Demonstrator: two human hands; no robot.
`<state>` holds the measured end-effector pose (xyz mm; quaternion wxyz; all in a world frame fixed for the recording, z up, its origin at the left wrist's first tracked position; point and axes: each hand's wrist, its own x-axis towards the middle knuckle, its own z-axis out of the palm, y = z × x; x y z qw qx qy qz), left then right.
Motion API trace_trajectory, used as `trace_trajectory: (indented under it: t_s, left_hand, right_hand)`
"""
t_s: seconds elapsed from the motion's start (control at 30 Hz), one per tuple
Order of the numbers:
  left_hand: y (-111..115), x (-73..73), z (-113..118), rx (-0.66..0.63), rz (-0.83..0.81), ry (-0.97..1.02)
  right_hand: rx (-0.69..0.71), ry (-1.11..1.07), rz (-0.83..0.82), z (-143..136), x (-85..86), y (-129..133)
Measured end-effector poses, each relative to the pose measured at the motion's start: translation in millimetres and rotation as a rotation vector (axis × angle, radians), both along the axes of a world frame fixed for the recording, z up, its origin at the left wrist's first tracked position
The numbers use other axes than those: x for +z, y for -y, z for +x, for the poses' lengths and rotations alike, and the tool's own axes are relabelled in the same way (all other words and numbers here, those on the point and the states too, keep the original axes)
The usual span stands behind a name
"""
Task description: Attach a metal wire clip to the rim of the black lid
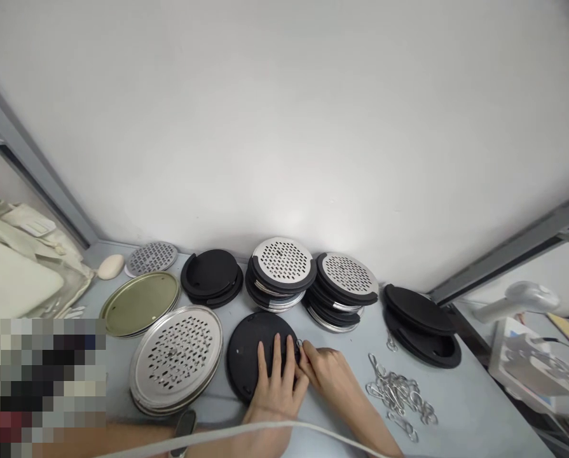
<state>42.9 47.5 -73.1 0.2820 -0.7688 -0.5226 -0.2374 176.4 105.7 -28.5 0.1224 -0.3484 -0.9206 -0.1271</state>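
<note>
A round black plastic disc point(248, 356) lies flat on the grey table in front of me. My left hand point(274, 388) rests palm down on its right half, fingers spread. At the disc's right edge my right hand point(325, 372) pinches a small metal ring clip point(299, 343) between its fingertips. A heap of several loose metal clips point(401, 394) lies to the right of my right hand.
Left of the disc sit a stack of perforated steel plates point(177, 356) and a gold-tinted plate point(140, 302). Behind it stand stacks of black frames point(212, 277), two stacks with grater plates fitted point(280, 270) point(346, 283), and more black frames point(422, 321). A white wall rises behind.
</note>
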Motion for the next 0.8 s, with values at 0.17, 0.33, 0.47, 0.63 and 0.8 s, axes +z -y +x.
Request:
trace_trajectory:
  t_s: [0.17, 0.33, 0.47, 0.63, 0.8]
  left_hand:
    - [1, -1.0, 1, 0.028, -0.032, -0.040]
    - [0, -2.9, 4, 0.047, -0.077, -0.023]
    - [-1, -2.9, 3, 0.026, -0.021, -0.001]
    - [-1, -1.7, 1, 0.016, -0.005, -0.015]
    - [1, -0.4, 2, 0.018, -0.050, -0.017]
  right_hand:
    - [0.019, -0.033, -0.066, 10, -1.0, 1]
    - [-0.068, -0.112, -0.255, 16, -3.0, 3]
    - [-0.071, -0.175, -0.318, 13, -1.0, 3]
    - [-0.107, -0.255, -0.351, 13, 1.6, 3]
    - [-0.139, -0.264, -0.375, 13, -4.2, 0]
